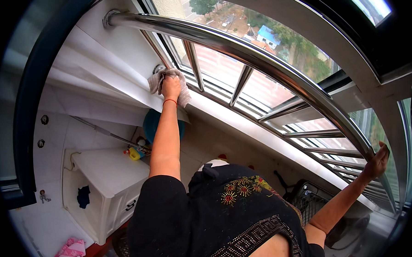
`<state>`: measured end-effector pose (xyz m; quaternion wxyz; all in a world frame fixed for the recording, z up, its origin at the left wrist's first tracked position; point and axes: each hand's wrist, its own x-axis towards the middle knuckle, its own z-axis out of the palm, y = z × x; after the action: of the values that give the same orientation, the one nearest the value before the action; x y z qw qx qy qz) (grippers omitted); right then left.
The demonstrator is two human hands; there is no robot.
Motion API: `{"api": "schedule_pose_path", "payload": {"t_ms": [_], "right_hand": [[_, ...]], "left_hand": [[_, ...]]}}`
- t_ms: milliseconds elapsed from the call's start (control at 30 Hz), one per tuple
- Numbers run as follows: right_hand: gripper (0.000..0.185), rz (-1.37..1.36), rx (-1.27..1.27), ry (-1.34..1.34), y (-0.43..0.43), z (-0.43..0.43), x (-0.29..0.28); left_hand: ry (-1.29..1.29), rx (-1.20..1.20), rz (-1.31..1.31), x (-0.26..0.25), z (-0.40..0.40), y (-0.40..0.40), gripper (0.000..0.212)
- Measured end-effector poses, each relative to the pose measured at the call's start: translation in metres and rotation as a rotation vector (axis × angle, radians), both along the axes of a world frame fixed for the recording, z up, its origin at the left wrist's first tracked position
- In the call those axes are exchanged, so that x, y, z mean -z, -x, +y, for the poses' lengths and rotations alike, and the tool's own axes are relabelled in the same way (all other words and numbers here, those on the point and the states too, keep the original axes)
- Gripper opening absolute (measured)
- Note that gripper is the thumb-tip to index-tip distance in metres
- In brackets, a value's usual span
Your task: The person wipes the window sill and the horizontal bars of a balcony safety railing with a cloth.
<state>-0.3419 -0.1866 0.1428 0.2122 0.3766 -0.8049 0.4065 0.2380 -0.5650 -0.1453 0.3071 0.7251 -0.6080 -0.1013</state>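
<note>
My left hand (171,87) is closed on a crumpled grey-beige cloth (183,95). It presses the cloth around the left end of the lower metal rail (239,110), right by the round wall flange (159,68). At the right, my right hand (376,164) grips the thick, shiny top rail (230,46) of the window guard; part of its fingers is hidden behind the tube. Short metal bars (241,85) join the two rails in front of the window. A white curtain (110,69) hangs just left of the cloth and touches or nearly touches it.
Below my left arm are a teal basin (152,125), a white cabinet (114,167) and a yellow bottle (135,153). A metal pole (101,130) leans near them. A black wire basket (311,199) stands low at the right. A pink cloth (69,253) lies bottom left.
</note>
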Motion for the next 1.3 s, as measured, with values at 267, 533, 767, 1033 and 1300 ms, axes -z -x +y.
{"api": "schedule_pose_path", "payload": {"t_ms": [267,533,767,1033,1300], "right_hand": [[0.028,-0.018,-0.029,0.041,-0.007,-0.001,-0.001],[0.028,-0.094,-0.030,0.078,-0.004,-0.001,0.000],[0.029,-0.019,-0.012,0.058,-0.012,-0.004,-0.002],[0.033,-0.057,0.016,0.066,-0.007,-0.008,0.000],[0.036,-0.033,-0.014,0.036,0.005,0.005,0.004]], "left_hand": [[-0.046,0.010,-0.202,-0.021,-0.008,-0.012,0.025],[-0.167,0.183,-0.345,-0.027,-0.034,-0.024,0.045],[-0.212,0.028,-0.370,-0.021,-0.016,-0.011,0.039],[-0.309,0.114,0.062,0.036,0.045,0.017,0.032],[0.252,0.187,0.438,-0.034,0.054,0.049,0.021]]}}
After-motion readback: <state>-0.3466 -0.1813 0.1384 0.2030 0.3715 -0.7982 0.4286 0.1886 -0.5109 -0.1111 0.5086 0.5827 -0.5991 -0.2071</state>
